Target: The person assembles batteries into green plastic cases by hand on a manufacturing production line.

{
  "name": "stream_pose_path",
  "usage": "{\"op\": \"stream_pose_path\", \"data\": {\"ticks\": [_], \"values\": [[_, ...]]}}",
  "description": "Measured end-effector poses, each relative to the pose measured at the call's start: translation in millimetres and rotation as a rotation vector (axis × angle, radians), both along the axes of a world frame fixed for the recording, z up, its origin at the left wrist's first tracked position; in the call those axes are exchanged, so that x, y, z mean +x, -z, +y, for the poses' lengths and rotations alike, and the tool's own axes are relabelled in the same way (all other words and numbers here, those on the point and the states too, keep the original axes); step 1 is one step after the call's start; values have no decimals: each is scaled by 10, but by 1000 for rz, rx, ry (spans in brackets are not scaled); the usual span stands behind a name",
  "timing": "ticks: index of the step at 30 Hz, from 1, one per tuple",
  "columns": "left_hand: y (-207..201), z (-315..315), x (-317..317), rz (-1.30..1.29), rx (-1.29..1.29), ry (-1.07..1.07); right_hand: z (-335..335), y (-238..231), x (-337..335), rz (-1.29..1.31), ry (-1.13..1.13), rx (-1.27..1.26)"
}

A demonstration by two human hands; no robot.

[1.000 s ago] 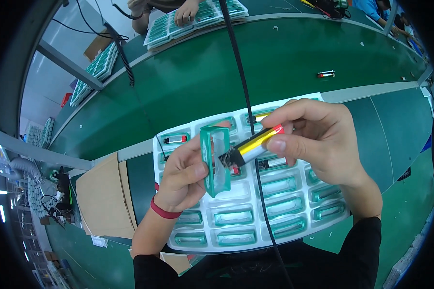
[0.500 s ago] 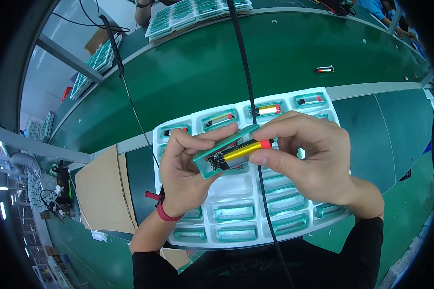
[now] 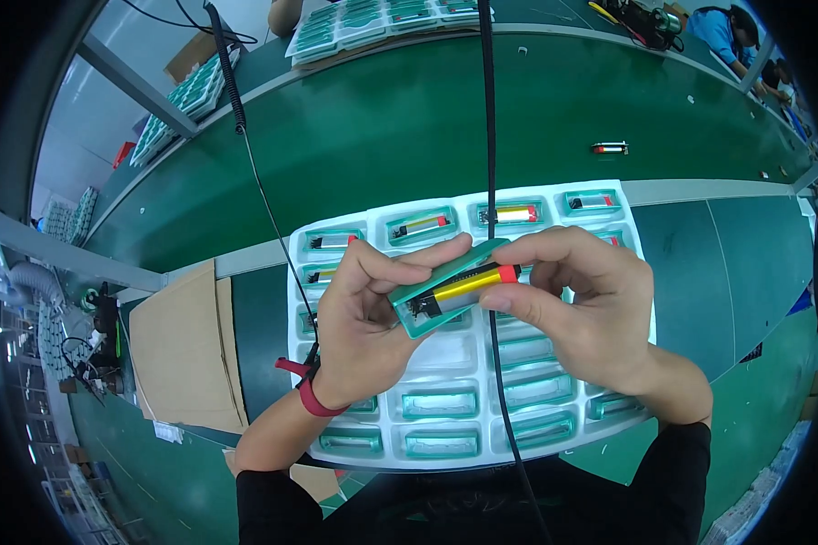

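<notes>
My left hand (image 3: 359, 331), with a red band at the wrist, is wrapped round a small translucent green plastic case (image 3: 447, 272) above the tray. Partly inside that case, at a tilt, lies a yellow-and-silver cylindrical battery (image 3: 468, 286) with a red end and a dark circuit part at its other end. Thumb and fingers of my right hand (image 3: 595, 309) pinch the battery near its red end. Beneath both hands is a white moulded tray (image 3: 441, 352) with green cases in its pockets. Its far row holds similar batteries, while the near cases look empty; my hands hide the middle.
A black cable (image 3: 491, 136) hangs in front of the tray, and a coiled cord (image 3: 227, 77) hangs at left. Cardboard (image 3: 177, 350) lies left of the tray. One loose battery (image 3: 610, 147) rests on the green surface beyond. Another person (image 3: 723, 36) sits at far right.
The battery's circuit end has gone down into the green case and sits closer within its walls. Both hands keep their hold; the view has shifted slightly.
</notes>
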State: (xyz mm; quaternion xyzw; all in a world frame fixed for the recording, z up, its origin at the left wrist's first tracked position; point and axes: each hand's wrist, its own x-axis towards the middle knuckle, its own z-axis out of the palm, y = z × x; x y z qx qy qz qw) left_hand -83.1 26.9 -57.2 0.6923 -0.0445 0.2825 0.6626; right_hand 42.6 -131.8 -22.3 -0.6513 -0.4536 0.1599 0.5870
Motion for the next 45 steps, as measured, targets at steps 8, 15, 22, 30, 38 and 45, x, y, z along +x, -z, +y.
{"op": "stream_pose_path", "data": {"ticks": [8, 15, 22, 30, 38, 45], "values": [[27, -3, 9, 19, 8, 19, -5, -24, -17, -57, 41, -62], [8, -90, -14, -31, 161, -155, 67, 51, 8, -351, 160, 174], [22, -122, -9, 19, 289, -271, 83, 138, 42, -233, 133, 65], [26, -71, 14, 52, 187, -209, 118, 70, 80, 37, 119, -52], [-165, -19, -110, 229, 221, -130, 73, 142, 122, 261, -112, -37], [-233, 91, -294, 407, 307, -175, 195, 211, 197, -334, -265, 103]]}}
